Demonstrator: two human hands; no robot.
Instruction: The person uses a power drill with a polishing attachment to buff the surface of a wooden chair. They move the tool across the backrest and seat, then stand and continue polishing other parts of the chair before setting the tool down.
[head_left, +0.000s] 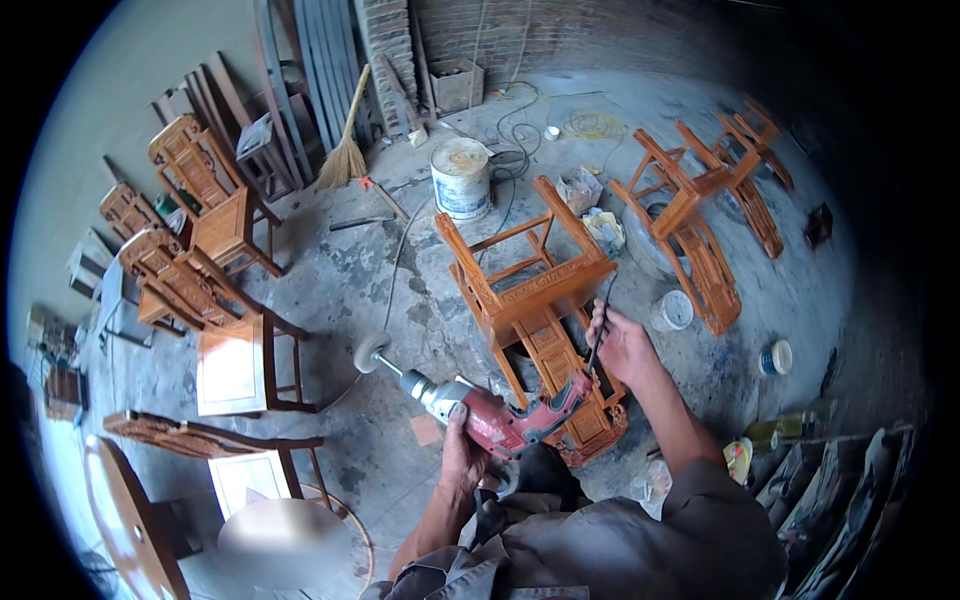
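Note:
A red and black power drill (500, 422) lies across in front of me, its silver chuck toward the left. A metal shaft runs from the chuck to a round pale pad (372, 352). My left hand (463, 455) is closed around the drill's body just behind the metal front, thumb on top. My right hand (622, 343) is raised beyond the drill's rear handle, fingers pinched on the black power cord (600, 335). Beyond the drill, a carved brown wooden chair (530, 290) lies tipped over on the floor, legs upward; the drill covers part of it.
Several carved chairs (235, 225) stand at the left. More overturned chairs (700, 190) lie at the right. A white bucket (461, 178), a small tub (673, 311) and loose cables (515, 130) are on the concrete floor. A broom (345, 160) leans by the planks (325, 70).

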